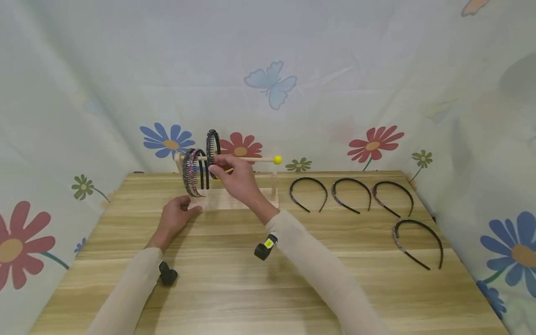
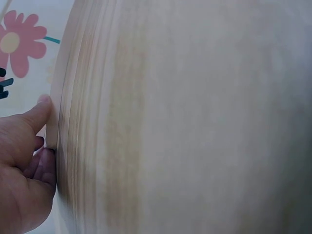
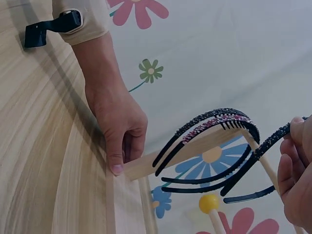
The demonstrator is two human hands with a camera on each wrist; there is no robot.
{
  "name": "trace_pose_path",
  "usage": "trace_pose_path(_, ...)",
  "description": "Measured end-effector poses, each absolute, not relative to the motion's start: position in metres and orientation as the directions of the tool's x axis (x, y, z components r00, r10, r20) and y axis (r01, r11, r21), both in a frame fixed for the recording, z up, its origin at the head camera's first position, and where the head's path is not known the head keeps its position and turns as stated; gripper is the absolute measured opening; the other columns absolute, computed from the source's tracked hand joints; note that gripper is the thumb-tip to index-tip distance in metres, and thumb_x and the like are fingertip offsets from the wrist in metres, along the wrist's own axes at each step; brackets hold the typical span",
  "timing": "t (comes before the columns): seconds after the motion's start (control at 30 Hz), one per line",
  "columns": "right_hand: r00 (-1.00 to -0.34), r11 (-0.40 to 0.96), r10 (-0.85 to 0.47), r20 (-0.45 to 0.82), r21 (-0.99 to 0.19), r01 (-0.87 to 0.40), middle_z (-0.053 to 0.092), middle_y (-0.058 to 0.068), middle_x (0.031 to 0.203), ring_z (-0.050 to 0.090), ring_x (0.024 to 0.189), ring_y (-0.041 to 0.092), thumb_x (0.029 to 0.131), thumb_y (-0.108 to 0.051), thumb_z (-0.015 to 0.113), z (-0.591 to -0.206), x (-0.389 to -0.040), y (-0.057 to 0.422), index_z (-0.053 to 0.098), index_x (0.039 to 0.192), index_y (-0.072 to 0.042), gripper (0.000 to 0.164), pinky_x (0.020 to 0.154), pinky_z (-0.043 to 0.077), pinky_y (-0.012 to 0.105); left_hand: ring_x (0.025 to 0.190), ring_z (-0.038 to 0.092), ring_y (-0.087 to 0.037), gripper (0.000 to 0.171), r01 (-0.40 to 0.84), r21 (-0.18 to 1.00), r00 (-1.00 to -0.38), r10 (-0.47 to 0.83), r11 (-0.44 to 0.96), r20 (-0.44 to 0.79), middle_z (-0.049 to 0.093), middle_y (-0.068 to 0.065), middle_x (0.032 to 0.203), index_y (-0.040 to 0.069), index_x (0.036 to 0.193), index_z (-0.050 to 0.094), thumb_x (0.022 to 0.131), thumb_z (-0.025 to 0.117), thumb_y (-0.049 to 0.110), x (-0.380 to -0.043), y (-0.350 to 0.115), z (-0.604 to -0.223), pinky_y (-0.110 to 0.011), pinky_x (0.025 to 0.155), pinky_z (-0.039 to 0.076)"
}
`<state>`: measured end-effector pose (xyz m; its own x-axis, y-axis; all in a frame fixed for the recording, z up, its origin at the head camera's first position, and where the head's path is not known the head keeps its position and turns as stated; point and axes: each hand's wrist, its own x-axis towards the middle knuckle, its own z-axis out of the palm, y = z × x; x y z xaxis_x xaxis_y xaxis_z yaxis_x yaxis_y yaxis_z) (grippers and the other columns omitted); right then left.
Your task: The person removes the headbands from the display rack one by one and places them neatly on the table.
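Observation:
My right hand [image 1: 240, 181] pinches a black headband [image 1: 213, 133] with dark beads and comb teeth, upright at the upper rod [image 1: 259, 159] of a wooden stand [image 1: 270, 200]. To its left, two headbands hang on that rod: a dark-beaded one [image 3: 207, 116] and one with pink and silver beads [image 3: 214, 122]. My left hand [image 1: 173, 218] grips the left end of the stand's base. In the right wrist view its thumb lies on the base [image 3: 124, 209], with the fingers behind.
Several black headbands lie on the table at right: one [image 1: 307, 179] beside the stand, others [image 1: 351, 180] [image 1: 393, 184] further right, another [image 1: 418, 222] nearer the front. A yellow ball [image 1: 278, 160] caps the upper rod. A flowered cloth [image 1: 326, 116] hangs behind the table.

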<state>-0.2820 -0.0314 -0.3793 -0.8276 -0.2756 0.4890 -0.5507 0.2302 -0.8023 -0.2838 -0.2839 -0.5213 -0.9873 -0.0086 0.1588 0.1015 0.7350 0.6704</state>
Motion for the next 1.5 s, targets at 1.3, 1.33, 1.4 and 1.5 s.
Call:
trace_pose_path(1.3, -0.807, 0.231, -0.187, 0.561, -0.773, -0.591, 0.074, 0.008, 0.102, 0.067, 0.088, 0.017, 0.096, -0.018, 0.074, -0.372, -0.287, 0.03, 0.073, 0.115, -0.004, 0.024, 0.075, 0.053, 0.024, 0.066, 0.038, -0.02, 0.035, 0.101, 0.652, -0.986, -0.01, 0.751, 0.165, 0.044, -0.004, 0.072, 0.005, 0.083, 0.054, 0.094, 0.077, 0.03, -0.282, -0.281, -0.521, -0.035, 0.062, 0.033)
trace_pose_path(1.33, -0.806, 0.238, -0.181, 0.563, -0.77, -0.592, 0.074, 0.008, 0.101, 0.067, 0.088, 0.016, 0.096, -0.019, 0.074, -0.372, -0.287, 0.032, 0.073, 0.114, -0.004, 0.024, 0.074, 0.053, 0.024, 0.066, 0.038, -0.02, 0.036, 0.102, 0.652, -0.986, -0.01, 0.751, 0.166, 0.044, -0.005, 0.072, 0.005, 0.083, 0.054, 0.094, 0.077, 0.03, -0.282, -0.281, -0.521, -0.035, 0.062, 0.033)
trace_pose_path(1.4, -0.805, 0.249, -0.17, 0.568, -0.766, -0.593, 0.074, 0.008, 0.1, 0.067, 0.086, 0.017, 0.096, -0.018, 0.074, -0.373, -0.288, 0.035, 0.073, 0.112, -0.004, 0.022, 0.073, 0.052, 0.025, 0.066, 0.038, -0.02, 0.036, 0.102, 0.652, -0.986, -0.008, 0.752, 0.164, 0.043, -0.005, 0.072, 0.005, 0.084, 0.054, 0.094, 0.077, 0.031, -0.282, -0.281, -0.52, -0.035, 0.062, 0.033)
trace_pose_path(1.5, -0.807, 0.263, -0.157, 0.569, -0.764, -0.589, 0.074, 0.009, 0.098, 0.067, 0.085, 0.018, 0.095, -0.017, 0.074, -0.374, -0.289, 0.04, 0.073, 0.11, -0.003, 0.02, 0.071, 0.05, 0.025, 0.066, 0.038, -0.02, 0.036, 0.102, 0.647, -0.987, -0.005, 0.756, 0.161, 0.043, -0.004, 0.072, 0.005, 0.084, 0.054, 0.094, 0.076, 0.031, -0.283, -0.281, -0.521, -0.035, 0.061, 0.033)
